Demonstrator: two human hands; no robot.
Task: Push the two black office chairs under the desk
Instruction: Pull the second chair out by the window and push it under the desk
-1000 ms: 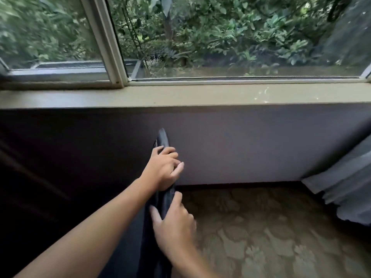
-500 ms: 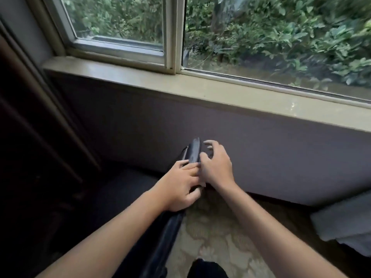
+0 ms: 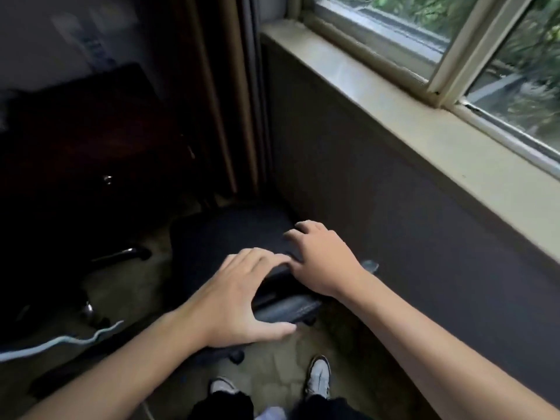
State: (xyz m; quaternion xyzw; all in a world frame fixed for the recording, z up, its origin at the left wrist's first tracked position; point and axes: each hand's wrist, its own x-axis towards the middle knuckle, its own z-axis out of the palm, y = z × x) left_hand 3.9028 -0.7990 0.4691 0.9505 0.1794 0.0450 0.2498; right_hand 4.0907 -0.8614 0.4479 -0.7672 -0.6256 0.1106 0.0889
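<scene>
1. A black office chair (image 3: 230, 234) sits at the centre of the frame, seen from above and behind; its dark fabric seat spreads out ahead of the hands, close beside the dark wall under the window.
2. The left hand (image 3: 239, 301) grips the top edge of the chair's backrest at lower centre: its fingers are curled over the front of the edge and its thumb is spread wide underneath, pointing right.
3. The right hand (image 3: 321, 259) rests on the same edge just to the right, its fingers curled over the top; the fingertips of the two hands lie touching or nearly so.
4. A grey armrest (image 3: 370, 265) pokes out to the right of the right wrist, near the wall.
5. A second black chair (image 3: 91, 122) stands in the dim upper left of the frame, with a shiny leg of its base (image 3: 121, 255) showing at mid-left. Whether it is under a desk I cannot tell, since that corner is too dark.
6. A pale window sill (image 3: 424, 116) runs diagonally across the upper right, with the window frame (image 3: 454, 53) and green leaves beyond it.
7. Brown curtains (image 3: 230, 86) hang at top centre, in the corner.
8. At the bottom edge two white shoes (image 3: 318, 375) stand on a patterned carpet (image 3: 272, 365).
9. A light grey cable (image 3: 60, 341) snakes along the lower left.
</scene>
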